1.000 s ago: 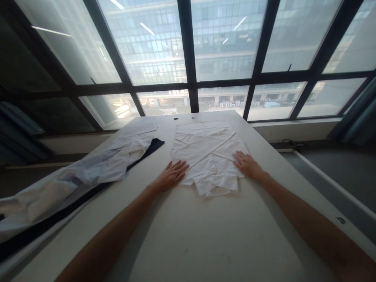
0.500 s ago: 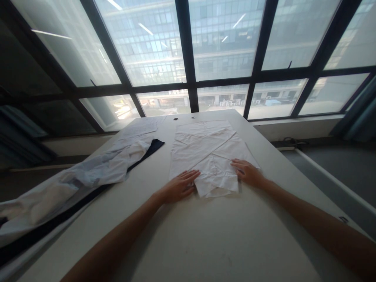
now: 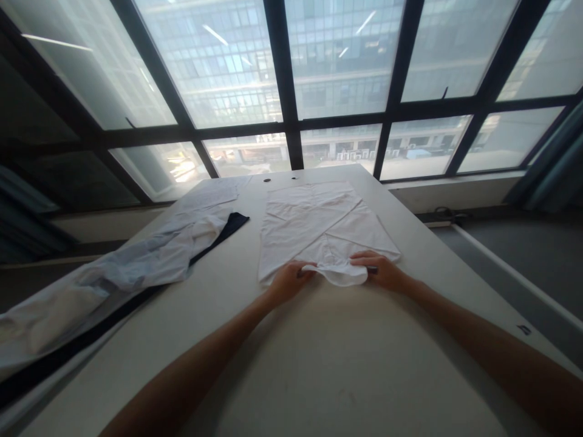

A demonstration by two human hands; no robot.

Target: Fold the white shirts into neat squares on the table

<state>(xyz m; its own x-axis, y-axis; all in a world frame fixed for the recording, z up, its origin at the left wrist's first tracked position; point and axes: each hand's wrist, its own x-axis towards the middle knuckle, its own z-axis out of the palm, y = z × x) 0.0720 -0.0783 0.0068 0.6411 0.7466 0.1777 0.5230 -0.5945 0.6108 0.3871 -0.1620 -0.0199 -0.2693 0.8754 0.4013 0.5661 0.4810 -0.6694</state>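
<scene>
A white garment [image 3: 314, 218], folded with its creased parts crossing over each other, lies flat on the white table [image 3: 291, 370]. At its near end my left hand [image 3: 291, 278] pinches the left side of the edge, fingers closed on the cloth. My right hand [image 3: 380, 271] grips the right side of the same edge. Between the hands the near flap is lifted and curls up off the table. The far part of the garment rests flat. Parts of the fingertips are hidden by the cloth.
Along the table's left side lies a heap of white clothing [image 3: 150, 255] with a dark cloth [image 3: 228, 227] beneath it. Papers [image 3: 209, 194] lie at the far left. A small dark item [image 3: 524, 329] sits near the right edge. Large windows [image 3: 337, 54] stand behind the table.
Both hands went from lying flat on the garment to gripping its near edge. The near flap, flat before, is now raised and curled away from me. The view has shifted slightly.
</scene>
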